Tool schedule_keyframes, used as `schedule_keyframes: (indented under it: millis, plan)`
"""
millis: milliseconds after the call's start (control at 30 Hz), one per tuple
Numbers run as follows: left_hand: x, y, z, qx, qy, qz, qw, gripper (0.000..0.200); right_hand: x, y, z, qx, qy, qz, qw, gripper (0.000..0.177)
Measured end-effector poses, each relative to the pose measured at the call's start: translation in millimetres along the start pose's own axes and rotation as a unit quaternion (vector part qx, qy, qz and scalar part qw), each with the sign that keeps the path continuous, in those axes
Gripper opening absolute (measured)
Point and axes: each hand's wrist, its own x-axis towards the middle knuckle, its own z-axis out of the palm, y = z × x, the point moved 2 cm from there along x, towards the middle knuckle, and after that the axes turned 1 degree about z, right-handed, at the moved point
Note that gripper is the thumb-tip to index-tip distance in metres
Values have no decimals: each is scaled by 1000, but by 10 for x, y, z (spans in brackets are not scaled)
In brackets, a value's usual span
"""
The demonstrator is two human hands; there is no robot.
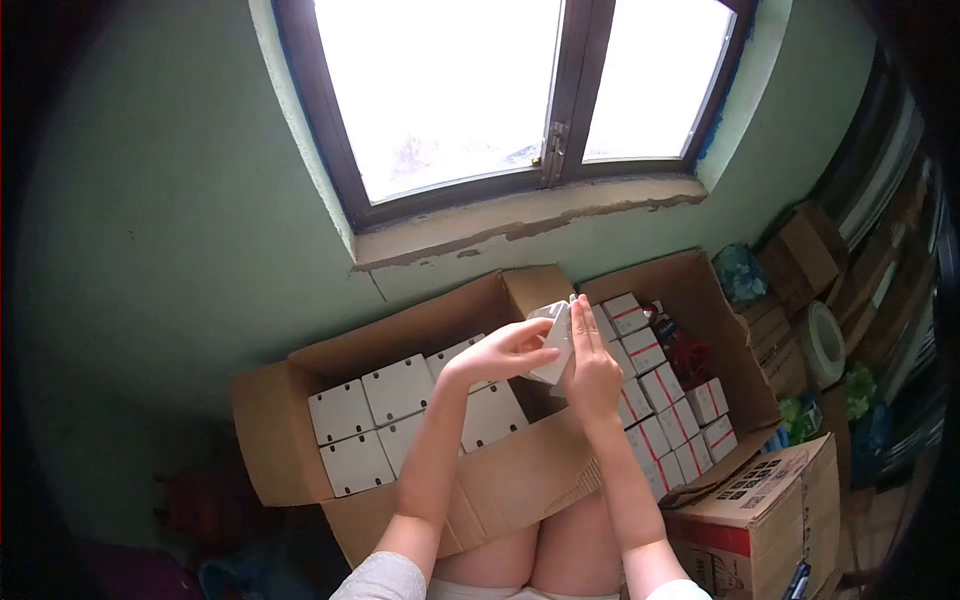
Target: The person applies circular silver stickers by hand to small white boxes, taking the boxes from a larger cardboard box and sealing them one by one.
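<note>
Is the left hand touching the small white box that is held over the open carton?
Touching. The head view shows the left hand with its fingertips closed on the side of the small white box; no gap shows between them.

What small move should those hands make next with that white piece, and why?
Probably lower the small white cardboard piece toward the white red-striped cartons in the open brown cardboard box on the right. The left hand pinches it, the right hand lies flat against it, and both hover just above those rows. Whether it is fully folded I cannot tell.
</note>
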Motion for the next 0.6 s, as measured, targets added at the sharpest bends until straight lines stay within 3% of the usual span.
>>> schedule_keyframes:
  millis: [67,133,167,233,300,367,400,433,533,600]
  plan:
    - [30,-93,0,50,-3,-12,999,45,-21,-15,-1,30,18,-5,999,68]
    - [-68,-36,65,83,75,80,990,36,-70,-11,-57,58,5,-17,998,69]
    - [-134,-22,123,88,76,82,990,36,-110,-21,-82,81,-13,-27,996,70]
    - [-321,137,248,-57,159,10,986,33,-209,-77,-125,123,-16,-29,992,71]
    - [-356,-1,441,-60,205,11,977,30,-346,-179,-179,165,-21,-33,986,72]
    - [-381,-232,567,-107,392,79,910,22,-506,-363,-234,240,-3,-70,968,73]
    - [-474,-189,650,-125,450,68,882,20,-579,-458,-309,246,-18,-62,967,72]
    - [-566,-125,754,-123,450,73,881,20,-643,-508,-386,246,-14,-65,967,72]
    - [-824,28,999,-95,589,82,799,45,-769,-597,-648,249,-44,-54,966,65]
    - [-905,124,1086,-120,588,87,795,46,-832,-567,-675,232,-22,-47,971,65]
